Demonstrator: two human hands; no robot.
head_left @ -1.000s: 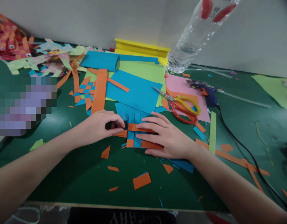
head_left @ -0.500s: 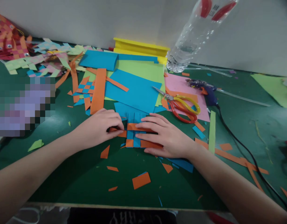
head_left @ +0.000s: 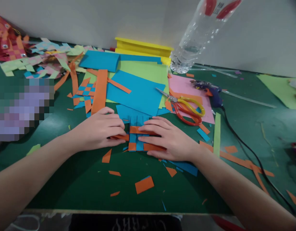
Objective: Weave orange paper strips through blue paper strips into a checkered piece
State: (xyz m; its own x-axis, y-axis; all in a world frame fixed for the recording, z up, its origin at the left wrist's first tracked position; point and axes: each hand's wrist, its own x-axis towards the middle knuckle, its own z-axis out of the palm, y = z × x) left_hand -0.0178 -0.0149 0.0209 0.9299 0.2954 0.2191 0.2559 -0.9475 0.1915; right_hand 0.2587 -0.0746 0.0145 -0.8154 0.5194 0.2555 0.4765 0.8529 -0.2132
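Observation:
Blue paper cut into strips (head_left: 139,120) lies at the middle of the table, with orange strips (head_left: 134,129) woven across it. My left hand (head_left: 103,130) is closed on the end of an orange strip (head_left: 124,137) at the left side of the weave. Spread fingers of my right hand (head_left: 166,138) lie flat over the weave's right part and press it on the table, hiding that side.
Behind the hands lie blue sheets (head_left: 135,93), scissors (head_left: 186,107) and a wide orange strip (head_left: 100,91). A glue gun (head_left: 210,91) with a black cord and a water bottle (head_left: 193,41) stand right. Paper scraps (head_left: 144,185) lie in front.
The fingers of my left hand have stretched further over the orange strip's end. My right hand stays on the weave. The whole view has shifted slightly.

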